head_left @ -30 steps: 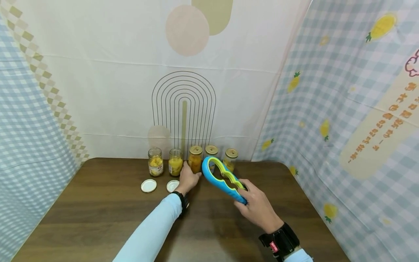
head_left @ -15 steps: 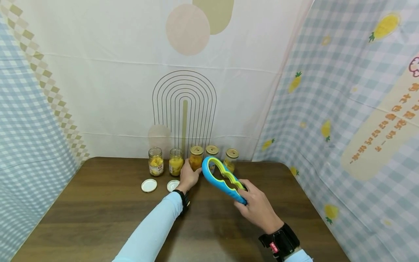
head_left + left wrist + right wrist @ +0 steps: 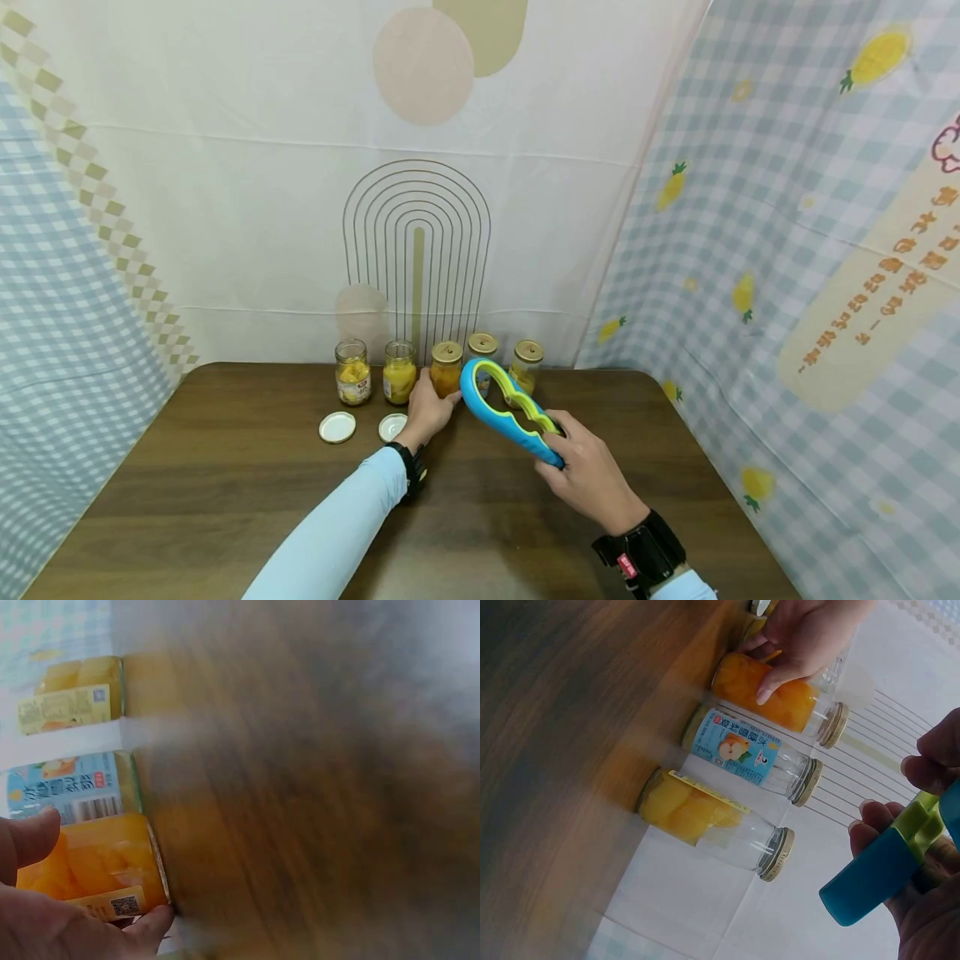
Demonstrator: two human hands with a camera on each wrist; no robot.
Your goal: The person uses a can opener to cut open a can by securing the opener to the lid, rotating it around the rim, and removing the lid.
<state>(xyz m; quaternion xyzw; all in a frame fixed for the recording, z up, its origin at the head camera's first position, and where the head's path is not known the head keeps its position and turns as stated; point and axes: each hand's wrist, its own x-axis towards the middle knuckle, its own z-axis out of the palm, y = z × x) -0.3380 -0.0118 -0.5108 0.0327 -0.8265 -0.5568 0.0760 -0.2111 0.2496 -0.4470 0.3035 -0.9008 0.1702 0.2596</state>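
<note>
The orange jar (image 3: 446, 380) stands upright on the tabletop (image 3: 187, 483), third from the left in a row of five, its gold lid on. The left hand (image 3: 427, 414) grips its lower body, thumb on one side and fingers on the other, with one fingertip close to the base. The right hand (image 3: 587, 471) has its fingers wrapped around one end of a blue-and-green jar opener (image 3: 506, 426), whose looped end points up and leftward, in the air and apart from the jars. Just right of the orange jar stands the blue-labelled jar (image 3: 739, 748), and beyond it the pale yellow jar (image 3: 697, 810), both capped in gold. On the left are two lidless jars, the outer one (image 3: 353, 383) and the inner one (image 3: 400, 382), each holding yellow pieces. In front of them lie two white discs, the left disc (image 3: 337, 427) and the right disc (image 3: 391, 427), the latter beside the left wrist. Behind the row hangs a pale cloth (image 3: 262, 225) printed with arches
</note>
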